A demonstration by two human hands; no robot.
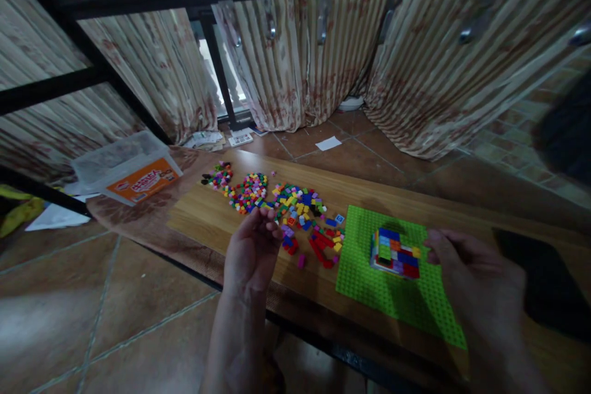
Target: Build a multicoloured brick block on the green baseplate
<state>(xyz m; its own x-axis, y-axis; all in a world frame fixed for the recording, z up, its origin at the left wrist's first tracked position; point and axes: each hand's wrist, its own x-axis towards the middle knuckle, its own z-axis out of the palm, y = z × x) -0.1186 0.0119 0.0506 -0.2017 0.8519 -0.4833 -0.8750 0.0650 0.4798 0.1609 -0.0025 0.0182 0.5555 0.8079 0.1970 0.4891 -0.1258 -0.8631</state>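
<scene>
My left hand (253,249) is turned palm up at the near edge of the loose bricks, its fingers curled in. What they hold, if anything, is too small to make out. Just right of a small multicoloured brick build (394,253) is my right hand (480,277), thumb and forefinger pinched together. Its fingertips are apart from the build, and anything between them is hidden. The build stands on a green studded baseplate (364,283), with blue, red, orange, yellow and green bricks on top.
Small loose bricks (300,203) lie spread along the wooden board (286,166). Several red bricks (318,249) sit left of the baseplate. A clear plastic tub (124,163) with an orange label stands at the far left. A dark flat object (540,277) lies at right.
</scene>
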